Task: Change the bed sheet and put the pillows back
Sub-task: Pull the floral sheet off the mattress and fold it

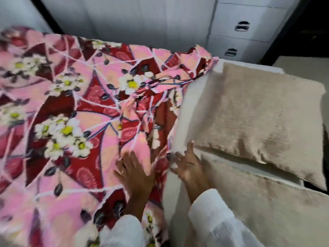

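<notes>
On bed | 1 floral sheet (74, 107) | 2 beige pillows (258, 111) | left hand (135, 173), right hand (188, 166): fingers spread, holding nothing

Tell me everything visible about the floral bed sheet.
The floral bed sheet is pink and dark red fabric, printed with white, yellow-centred flowers and pale crossing lines. It lies spread over the bed, mostly flat on the left, bunched into folds along its right edge beside the beige pillow. The left hand rests flat on it with straight fingers; the right hand lies at its rumpled edge. The picture is blurred.
</notes>
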Available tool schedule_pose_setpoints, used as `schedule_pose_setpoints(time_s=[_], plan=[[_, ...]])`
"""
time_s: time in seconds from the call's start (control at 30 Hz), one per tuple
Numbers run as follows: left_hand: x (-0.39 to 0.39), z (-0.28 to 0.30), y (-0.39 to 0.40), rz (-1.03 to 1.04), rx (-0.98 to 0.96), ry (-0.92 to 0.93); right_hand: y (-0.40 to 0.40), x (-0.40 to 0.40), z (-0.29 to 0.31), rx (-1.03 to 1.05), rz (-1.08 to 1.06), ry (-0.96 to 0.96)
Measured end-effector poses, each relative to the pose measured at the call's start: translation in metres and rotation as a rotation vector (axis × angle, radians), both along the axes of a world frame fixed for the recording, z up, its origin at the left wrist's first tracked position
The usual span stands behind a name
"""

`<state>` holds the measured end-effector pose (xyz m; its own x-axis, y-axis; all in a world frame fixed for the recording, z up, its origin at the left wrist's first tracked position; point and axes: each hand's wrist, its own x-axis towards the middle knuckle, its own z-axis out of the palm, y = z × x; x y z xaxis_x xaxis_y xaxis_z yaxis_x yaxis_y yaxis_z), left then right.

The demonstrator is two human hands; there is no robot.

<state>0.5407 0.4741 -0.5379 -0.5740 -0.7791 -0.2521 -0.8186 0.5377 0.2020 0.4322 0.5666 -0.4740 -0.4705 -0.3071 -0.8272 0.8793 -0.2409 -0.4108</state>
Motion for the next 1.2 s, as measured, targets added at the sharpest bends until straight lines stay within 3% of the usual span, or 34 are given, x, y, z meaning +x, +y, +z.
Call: schedule_pose_setpoints(time_s=[0.1,0.2,0.27,0.4,0.47,0.6,0.7,0.83,0.97,1.07,1.13,1.2], plan=[[0.039,0.003,-0.001,0.162,0.169,-0.027,-0.026,0.051,-0.015,0.006,0.113,-0.040],[0.054,0.026,0.002,0.140,0.238,-0.084,-0.033,0.095,-0.027,0.032,0.208,-0.057],[0.059,0.042,-0.001,0.185,0.312,-0.021,-0.030,0.118,-0.022,0.092,0.280,-0.024],[0.058,0.092,-0.022,0.397,0.392,0.384,-0.034,0.159,0.014,0.312,0.573,0.277],[0.054,0.131,-0.037,0.453,0.461,0.602,-0.042,0.173,0.037,0.219,0.721,0.361],[0.050,0.206,-0.071,0.357,0.586,0.856,-0.088,0.166,0.108,-0.079,0.626,0.400],[0.067,0.248,-0.100,0.248,0.410,0.916,-0.127,0.155,0.168,-0.281,0.530,0.383],[0.121,0.297,-0.156,0.156,0.046,0.892,-0.185,0.153,0.242,-0.319,0.458,0.424],[0.179,0.322,-0.210,0.058,0.126,0.785,-0.251,0.163,0.305,-0.392,0.380,0.431],[0.211,0.329,-0.248,-0.062,0.033,0.622,-0.295,0.188,0.357,-0.573,0.380,0.467],[0.223,0.336,-0.266,0.040,-0.015,0.567,-0.322,0.214,0.392,-0.673,0.424,0.518],[0.227,0.349,-0.281,0.232,-0.042,0.633,-0.347,0.238,0.422,-0.758,0.468,0.575]])
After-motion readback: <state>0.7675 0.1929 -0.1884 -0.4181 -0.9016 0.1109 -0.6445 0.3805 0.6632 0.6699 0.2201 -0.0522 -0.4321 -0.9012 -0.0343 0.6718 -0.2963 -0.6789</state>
